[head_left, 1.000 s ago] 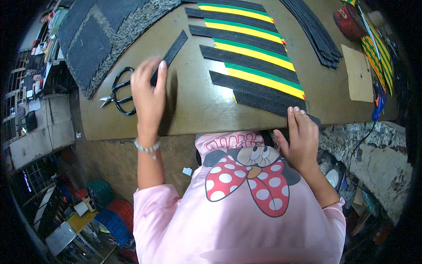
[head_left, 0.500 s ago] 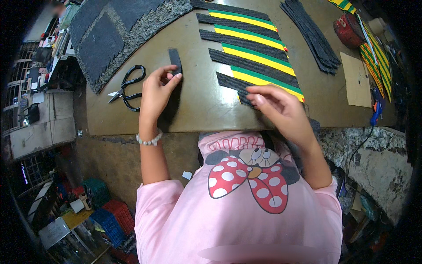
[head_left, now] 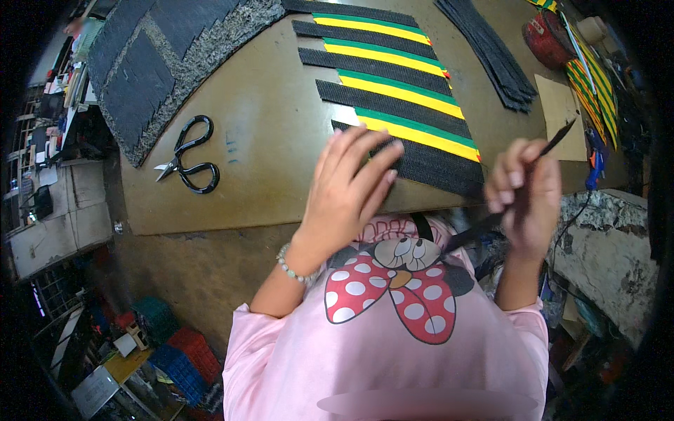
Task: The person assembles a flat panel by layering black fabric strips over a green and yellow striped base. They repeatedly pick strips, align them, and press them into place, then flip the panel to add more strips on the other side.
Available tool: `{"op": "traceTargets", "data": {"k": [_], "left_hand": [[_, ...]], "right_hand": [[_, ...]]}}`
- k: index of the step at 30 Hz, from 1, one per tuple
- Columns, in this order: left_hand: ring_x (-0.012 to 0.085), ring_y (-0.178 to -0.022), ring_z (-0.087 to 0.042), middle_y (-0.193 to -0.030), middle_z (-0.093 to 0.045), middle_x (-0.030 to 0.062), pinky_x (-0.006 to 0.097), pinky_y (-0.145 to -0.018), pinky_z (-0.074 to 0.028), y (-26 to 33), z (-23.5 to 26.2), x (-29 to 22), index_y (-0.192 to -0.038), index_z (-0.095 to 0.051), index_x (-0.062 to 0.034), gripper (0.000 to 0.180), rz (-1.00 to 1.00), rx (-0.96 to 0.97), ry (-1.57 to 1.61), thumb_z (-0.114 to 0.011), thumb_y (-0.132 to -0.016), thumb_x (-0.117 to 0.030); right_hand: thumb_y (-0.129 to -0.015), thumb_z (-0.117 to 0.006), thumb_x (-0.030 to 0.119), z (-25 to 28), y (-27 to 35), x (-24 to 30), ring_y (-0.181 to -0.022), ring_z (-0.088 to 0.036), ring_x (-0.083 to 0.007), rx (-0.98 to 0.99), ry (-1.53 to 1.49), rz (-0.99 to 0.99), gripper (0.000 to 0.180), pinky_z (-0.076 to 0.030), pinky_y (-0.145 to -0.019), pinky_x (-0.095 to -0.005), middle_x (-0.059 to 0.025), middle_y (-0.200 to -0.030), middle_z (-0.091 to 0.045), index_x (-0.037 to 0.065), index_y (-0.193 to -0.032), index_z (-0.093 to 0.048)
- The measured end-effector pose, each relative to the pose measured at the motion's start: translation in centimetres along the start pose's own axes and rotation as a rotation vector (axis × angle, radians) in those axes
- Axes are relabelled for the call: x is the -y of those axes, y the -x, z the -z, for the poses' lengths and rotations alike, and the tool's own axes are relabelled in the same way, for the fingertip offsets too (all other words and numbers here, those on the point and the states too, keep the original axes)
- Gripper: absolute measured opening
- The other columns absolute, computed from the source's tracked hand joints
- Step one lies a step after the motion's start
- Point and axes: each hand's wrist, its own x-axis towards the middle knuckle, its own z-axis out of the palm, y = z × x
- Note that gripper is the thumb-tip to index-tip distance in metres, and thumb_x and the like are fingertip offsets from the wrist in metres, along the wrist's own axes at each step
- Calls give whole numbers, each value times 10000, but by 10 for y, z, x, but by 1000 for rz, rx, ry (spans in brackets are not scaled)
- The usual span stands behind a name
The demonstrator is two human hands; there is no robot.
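Left fingers [head_left: 376,160] spread at striped panel [head_left: 414,102] edge | right fingers [head_left: 511,172] grip black strip [head_left: 484,226] | tabletop [head_left: 270,147] gap to scissors [head_left: 179,160]

A person [head_left: 382,379] is wearing a pale pink top [head_left: 382,354] and a beaded bracelet [head_left: 282,262].
The top is filling the lower centre of the frame, its loose sleeves [head_left: 253,344] ending at the forearms [head_left: 279,290]; its cartoon print [head_left: 404,254] is showing a white-dotted red bow [head_left: 414,298] with a tan knot [head_left: 400,280] and dark ears [head_left: 460,281], below red outlined shapes [head_left: 397,228], and pale, partly greenish beads are circling the left wrist [head_left: 302,261].
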Motion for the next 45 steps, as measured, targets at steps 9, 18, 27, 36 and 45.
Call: {"op": "traceTargets", "data": {"k": [9, 18, 27, 36, 45], "left_hand": [[338, -1235, -540, -1257, -615, 133, 481, -1044, -435, 35, 6, -10, -1190, -671, -75, 344, 53, 164, 48, -706, -852, -132], [279, -978, -577, -1062, -638, 63, 396, -914, -404, 14, 2, 23, -1062, -717, -93, 215, 275, -201, 45, -695, -848, -96], [250, -1041, -519, -1038, -600, 31, 423, -972, -317, 4, -9, 23, -1079, -730, -155, 221, 406, -144, -77, -707, -864, -204], [225, -1053, -510, -1012, -583, 13, 419, -981, -294, 0, -12, 23, -1054, -738, -179, 249, 444, -136, -106, -759, -816, -249], [231, -1051, -503, -1020, -583, 16, 412, -982, -299, 0, -13, 22, -1055, -731, -193, 263, 444, -136, -111, -770, -802, -254]], "right_hand": [[-899, -744, 171, 6, -28, 14, -601, -447, -12, 295, 888, -590, 197, -340, -512, -214, 57, -683, -551, -5, -854, -666], [-872, -732, 302, -20, -95, -63, -568, -575, -182, 681, 1137, -371, 322, -442, -554, -357, -141, -647, -635, -5, -779, -700], [-848, -723, 248, -11, -93, -73, -549, -617, -258, 623, 1116, -332, 275, -456, -542, -380, -162, -637, -639, -2, -741, -684], [-837, -713, 228, -15, -88, -70, -551, -603, -308, 589, 1106, -318, 276, -439, -536, -406, -192, -640, -616, -10, -711, -653], [-826, -712, 238, -15, -89, -68, -568, -600, -331, 591, 1108, -305, 286, -439, -546, -418, -199, -645, -608, -18, -713, -652]]}}
